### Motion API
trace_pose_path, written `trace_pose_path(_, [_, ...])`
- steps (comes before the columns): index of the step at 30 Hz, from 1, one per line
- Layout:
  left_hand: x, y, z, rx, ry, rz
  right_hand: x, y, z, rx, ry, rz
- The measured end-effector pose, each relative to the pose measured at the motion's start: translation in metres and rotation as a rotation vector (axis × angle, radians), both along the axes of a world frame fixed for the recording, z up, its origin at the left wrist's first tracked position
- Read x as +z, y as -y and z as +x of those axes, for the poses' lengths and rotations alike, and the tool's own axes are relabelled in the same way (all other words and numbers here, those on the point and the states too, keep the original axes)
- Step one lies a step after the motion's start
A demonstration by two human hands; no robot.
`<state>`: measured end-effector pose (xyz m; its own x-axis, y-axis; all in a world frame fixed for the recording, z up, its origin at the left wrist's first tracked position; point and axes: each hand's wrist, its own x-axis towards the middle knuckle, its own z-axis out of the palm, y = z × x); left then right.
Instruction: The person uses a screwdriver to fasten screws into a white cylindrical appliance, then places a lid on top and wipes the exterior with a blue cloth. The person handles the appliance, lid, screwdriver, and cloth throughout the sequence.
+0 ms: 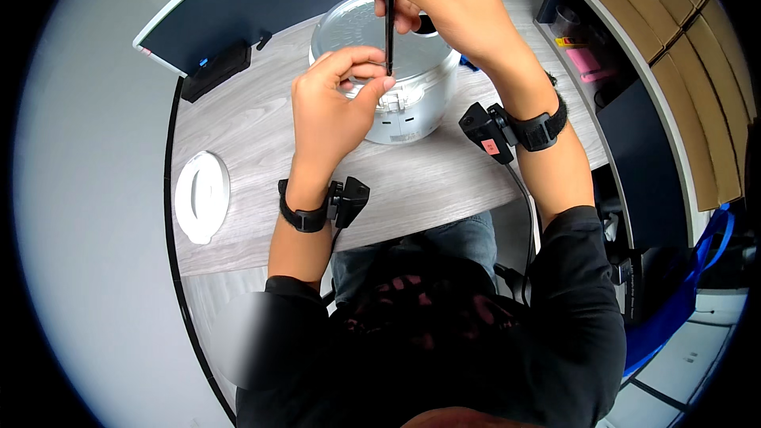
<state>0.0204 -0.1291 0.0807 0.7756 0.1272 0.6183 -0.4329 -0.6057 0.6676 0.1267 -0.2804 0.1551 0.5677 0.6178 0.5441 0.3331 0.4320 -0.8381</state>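
My right hand (456, 8) is wrapped round the grey and blue handle of a screwdriver (389, 32), held upright with its long black shaft pointing down. At the lower end of the shaft, the thumb and forefinger of my left hand (333, 107) pinch about the tip. Whether a screw sits there is too small to tell. Beneath both hands stands a round white appliance, like a rice cooker (420, 115), with a grey top and a latch at its front. A dark round opening (426, 25) shows in the top, partly behind my right hand.
A white oval ring-shaped part (223, 190) lies on the wood-grain table (261, 139) at left. Behind it are a dark partition (230, 16) and a black box (216, 71). Shelving (650, 150) and cardboard boxes (690, 79) border the right. Cabled black devices are strapped to my wrists.
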Motion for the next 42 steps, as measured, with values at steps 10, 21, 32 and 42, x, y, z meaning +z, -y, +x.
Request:
trace_pose_path(10, [-0.014, -0.005, 0.021, -0.054, 0.0, -0.083, -0.011, -0.006, 0.01, -0.048, 0.091, -0.082])
trace_pose_path(21, [-0.006, -0.013, 0.018, -0.138, -0.132, -0.132, -0.015, -0.013, 0.01, -0.122, 0.188, -0.061])
trace_pose_path(32, [-0.007, 0.01, 0.011, 0.012, 0.12, 0.161, -0.02, -0.01, 0.01, -0.184, 0.226, -0.045])
trace_pose_path(42, [-0.009, 0.003, 0.024, -0.069, 0.115, -0.048, -0.024, -0.02, 0.01, -0.258, 0.348, 0.023])
